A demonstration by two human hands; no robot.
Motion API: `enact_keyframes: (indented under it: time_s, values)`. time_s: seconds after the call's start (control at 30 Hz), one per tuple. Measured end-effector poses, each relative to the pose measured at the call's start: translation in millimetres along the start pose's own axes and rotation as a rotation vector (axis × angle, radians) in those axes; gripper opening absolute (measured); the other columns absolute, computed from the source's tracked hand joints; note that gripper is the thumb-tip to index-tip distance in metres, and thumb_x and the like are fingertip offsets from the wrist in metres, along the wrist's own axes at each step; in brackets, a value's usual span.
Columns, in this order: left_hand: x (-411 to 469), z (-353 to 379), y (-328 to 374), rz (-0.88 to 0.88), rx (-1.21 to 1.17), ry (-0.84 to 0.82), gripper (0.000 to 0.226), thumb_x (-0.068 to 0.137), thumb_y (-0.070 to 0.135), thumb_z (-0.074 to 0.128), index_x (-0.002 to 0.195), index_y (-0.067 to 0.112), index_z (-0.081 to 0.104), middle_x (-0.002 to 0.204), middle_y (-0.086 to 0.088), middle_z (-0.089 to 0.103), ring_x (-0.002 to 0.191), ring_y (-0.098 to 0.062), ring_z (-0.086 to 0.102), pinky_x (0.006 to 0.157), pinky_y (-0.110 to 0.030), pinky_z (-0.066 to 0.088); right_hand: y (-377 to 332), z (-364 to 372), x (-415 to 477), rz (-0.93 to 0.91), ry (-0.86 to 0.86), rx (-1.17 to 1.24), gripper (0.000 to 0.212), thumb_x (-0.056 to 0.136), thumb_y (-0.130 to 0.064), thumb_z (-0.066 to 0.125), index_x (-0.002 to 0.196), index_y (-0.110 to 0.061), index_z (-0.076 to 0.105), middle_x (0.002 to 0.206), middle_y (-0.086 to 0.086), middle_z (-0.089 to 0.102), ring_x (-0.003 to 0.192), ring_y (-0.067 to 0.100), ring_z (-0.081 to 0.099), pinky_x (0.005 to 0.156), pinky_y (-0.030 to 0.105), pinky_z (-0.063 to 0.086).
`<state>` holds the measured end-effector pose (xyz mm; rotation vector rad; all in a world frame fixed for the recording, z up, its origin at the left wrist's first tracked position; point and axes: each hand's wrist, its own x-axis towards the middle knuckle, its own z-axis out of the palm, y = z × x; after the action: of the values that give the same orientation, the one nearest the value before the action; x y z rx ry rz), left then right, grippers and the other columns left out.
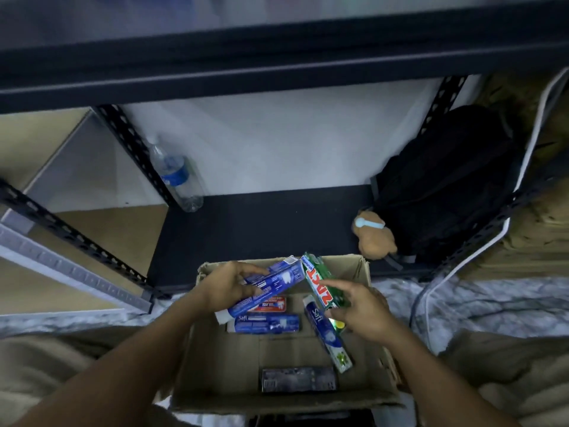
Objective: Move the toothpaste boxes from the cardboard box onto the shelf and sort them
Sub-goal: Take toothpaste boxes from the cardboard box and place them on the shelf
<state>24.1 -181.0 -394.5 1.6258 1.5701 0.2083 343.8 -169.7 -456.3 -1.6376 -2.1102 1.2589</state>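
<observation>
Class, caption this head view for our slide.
Over the carton, left hand holds a blue box, right hand a green box.

One wide-angle camera, worn on the person's head, looks forward and steeply down from close above an open cardboard box. Both forearms enter from the bottom edge. The left hand, gripping a blue toothpaste box, and the right hand, gripping a green toothpaste box, sit near frame centre. The dark shelf lies beyond, its upper board bowed by the lens across the top.
</observation>
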Motion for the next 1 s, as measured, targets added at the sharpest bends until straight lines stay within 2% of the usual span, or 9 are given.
enact_keyframes:
  time_s: [0.07, 0.13, 0.17, 0.3, 0.47, 0.6, 0.77, 0.9, 1.0]
  values:
    - [-5, -12, 18, 0.048, 0.016, 0.075, 0.041, 0.091, 0.029, 0.070, 0.130, 0.039, 0.060, 0.111, 0.013, 0.069, 0.091, 0.000, 0.069, 0.073, -0.020, 0.058, -17, -20, -10, -0.064, 0.033, 0.146, 0.061, 0.078, -0.045, 0.076, 0.126, -0.069, 0.046, 0.121, -0.014, 0.067, 0.097, 0.009, 0.069, 0.078, 0.045, 0.060]
    - [-11, -21, 39, 0.110, 0.020, 0.150, 0.041, 0.092, 0.028, 0.069, 0.131, 0.038, 0.060, 0.114, 0.015, 0.068, 0.093, 0.004, 0.067, 0.077, -0.020, 0.057, -38, -42, -20, -0.136, 0.115, 0.269, 0.061, 0.082, -0.021, 0.080, 0.125, -0.057, 0.057, 0.128, -0.011, 0.062, 0.105, 0.007, 0.067, 0.077, 0.038, 0.062]
    - [-15, -26, 49, 0.141, 0.012, 0.177, 0.041, 0.093, 0.028, 0.068, 0.132, 0.039, 0.060, 0.114, 0.017, 0.067, 0.094, 0.006, 0.066, 0.078, -0.020, 0.056, -47, -53, -25, -0.174, 0.153, 0.295, 0.061, 0.082, -0.016, 0.080, 0.125, -0.054, 0.059, 0.128, -0.010, 0.062, 0.106, 0.004, 0.066, 0.080, 0.035, 0.062]
    - [-32, -40, 88, 0.243, -0.128, 0.278, 0.041, 0.093, 0.029, 0.068, 0.132, 0.037, 0.060, 0.112, 0.014, 0.069, 0.096, -0.002, 0.069, 0.078, -0.027, 0.060, -82, -94, -47, -0.299, 0.296, 0.269, 0.058, 0.081, -0.024, 0.080, 0.126, -0.053, 0.059, 0.125, -0.008, 0.057, 0.113, 0.010, 0.062, 0.090, 0.033, 0.058]
    - [-60, -51, 130, 0.327, -0.292, 0.411, 0.038, 0.090, 0.028, 0.072, 0.127, 0.032, 0.065, 0.110, 0.010, 0.072, 0.098, -0.007, 0.071, 0.080, -0.036, 0.062, -123, -143, -88, -0.387, 0.379, 0.198, 0.056, 0.085, -0.014, 0.076, 0.128, -0.047, 0.061, 0.125, -0.014, 0.058, 0.107, -0.007, 0.059, 0.080, 0.009, 0.049]
    - [-85, -63, 152, 0.380, -0.339, 0.444, 0.034, 0.089, 0.033, 0.072, 0.122, 0.040, 0.066, 0.113, 0.005, 0.069, 0.097, -0.014, 0.072, 0.076, -0.041, 0.062, -149, -179, -121, -0.464, 0.359, 0.106, 0.056, 0.087, -0.015, 0.075, 0.125, -0.053, 0.060, 0.124, -0.019, 0.058, 0.112, 0.000, 0.059, 0.086, 0.019, 0.050]
    - [-114, -76, 177, 0.427, -0.335, 0.494, 0.031, 0.088, 0.032, 0.072, 0.117, 0.043, 0.069, 0.110, 0.001, 0.071, 0.091, -0.020, 0.073, 0.075, -0.043, 0.062, -184, -217, -152, -0.557, 0.364, -0.024, 0.055, 0.087, -0.018, 0.075, 0.124, -0.056, 0.060, 0.126, -0.023, 0.057, 0.113, 0.001, 0.057, 0.084, 0.015, 0.046]
    - [-130, -91, 190, 0.439, -0.301, 0.530, 0.029, 0.088, 0.033, 0.072, 0.115, 0.044, 0.070, 0.103, 0.001, 0.074, 0.086, -0.021, 0.073, 0.078, -0.045, 0.061, -206, -239, -161, -0.602, 0.356, -0.064, 0.055, 0.089, -0.020, 0.072, 0.126, -0.058, 0.057, 0.132, -0.022, 0.056, 0.117, 0.004, 0.056, 0.095, 0.033, 0.052]
    - [-141, -103, 198, 0.460, -0.294, 0.569, 0.027, 0.089, 0.035, 0.071, 0.115, 0.044, 0.070, 0.102, 0.001, 0.075, 0.085, -0.022, 0.073, 0.081, -0.049, 0.059, -220, -253, -161, -0.621, 0.370, -0.078, 0.054, 0.090, -0.021, 0.072, 0.125, -0.059, 0.057, 0.131, -0.021, 0.056, 0.117, 0.006, 0.057, 0.095, 0.040, 0.054]
